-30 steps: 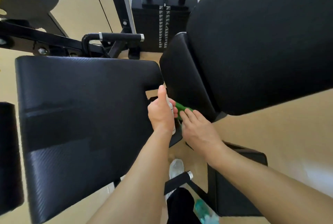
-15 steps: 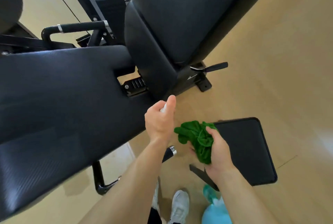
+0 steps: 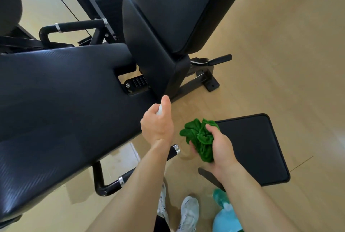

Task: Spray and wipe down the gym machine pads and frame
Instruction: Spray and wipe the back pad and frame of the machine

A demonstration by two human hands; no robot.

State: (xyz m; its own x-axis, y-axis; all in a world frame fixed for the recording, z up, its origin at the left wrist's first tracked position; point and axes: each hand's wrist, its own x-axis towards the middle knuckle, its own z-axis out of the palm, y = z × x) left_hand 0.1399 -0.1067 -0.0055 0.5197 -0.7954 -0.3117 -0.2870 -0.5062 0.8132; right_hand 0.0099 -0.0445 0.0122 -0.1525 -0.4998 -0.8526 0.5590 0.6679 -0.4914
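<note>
Beside seat pad, left hand gripping spray bottle, white tip toward the pad, right hand clutching green cloth.

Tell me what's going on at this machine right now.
A person is cleaning a black gym machine. The left hand grips a small white spray bottle, thumb on top, beside the front edge of the wide seat pad. The right hand holds a bunched green cloth in the air, near a flat black plate on the floor. The cloth is off the machine, so this looks like a moment between spraying and wiping.
</note>
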